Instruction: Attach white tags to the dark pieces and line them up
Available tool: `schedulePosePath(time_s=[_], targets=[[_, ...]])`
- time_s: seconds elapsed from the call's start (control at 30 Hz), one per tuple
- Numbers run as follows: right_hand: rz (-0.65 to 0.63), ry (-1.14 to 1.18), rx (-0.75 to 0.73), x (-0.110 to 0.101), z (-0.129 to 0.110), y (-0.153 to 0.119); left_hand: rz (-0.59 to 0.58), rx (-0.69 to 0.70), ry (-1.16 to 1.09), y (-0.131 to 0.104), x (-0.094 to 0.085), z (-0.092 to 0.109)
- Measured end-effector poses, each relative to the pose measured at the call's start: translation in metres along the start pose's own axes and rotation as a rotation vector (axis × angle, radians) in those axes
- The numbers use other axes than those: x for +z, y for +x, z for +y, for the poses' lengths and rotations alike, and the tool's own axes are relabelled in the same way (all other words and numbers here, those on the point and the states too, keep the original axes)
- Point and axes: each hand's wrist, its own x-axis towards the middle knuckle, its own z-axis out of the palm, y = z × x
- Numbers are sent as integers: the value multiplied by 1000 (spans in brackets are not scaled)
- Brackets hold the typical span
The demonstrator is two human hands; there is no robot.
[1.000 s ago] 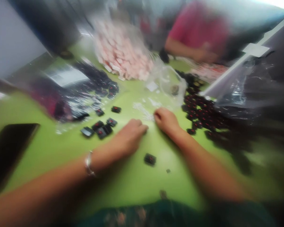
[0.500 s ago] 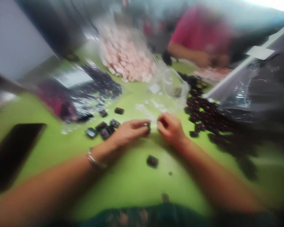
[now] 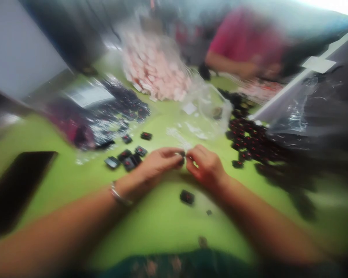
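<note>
My left hand [image 3: 159,164] is closed in a pinch around a small dark block-like part [image 3: 181,155], most of it covered by the fingers. Right against it, the fingertips of my right hand [image 3: 205,164] are pinched together; whatever sits between them is too small and blurred to name. Small white pieces [image 3: 178,136] lie on the green table [image 3: 150,220] just beyond my fingers. A black block with a red mark [image 3: 187,197] rests on the table nearer to me. Beside my left wrist is a small cluster of similar black blocks [image 3: 130,162].
A heap of black parts [image 3: 249,139] lies at right, by a dark plastic-covered box [image 3: 313,112]. At left are a clear bag of black parts [image 3: 127,104] and a dark flat slab [image 3: 20,189]. Behind stands a bag of pale pink pieces [image 3: 153,65]. A person in pink [image 3: 243,42] works opposite.
My right hand has moved slightly left and down, so its fingertips now meet the dark part in my left hand. My left hand has barely moved.
</note>
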Motion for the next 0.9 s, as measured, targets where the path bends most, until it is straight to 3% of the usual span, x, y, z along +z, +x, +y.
schedulePosePath(time_s=[0.37,0.6,0.8,0.9], targets=[[-9,-203,-91,-1,-4,-2,61,9,41,1,0,-1],[20,7,-39,1,-9,-9,138,36,-47,-3,5,0],[30,75,-58,-1,-13,-12,119,36,-55,-3,3,3],[86,285,85,-4,1,-10,127,62,-103,-4,7,7]])
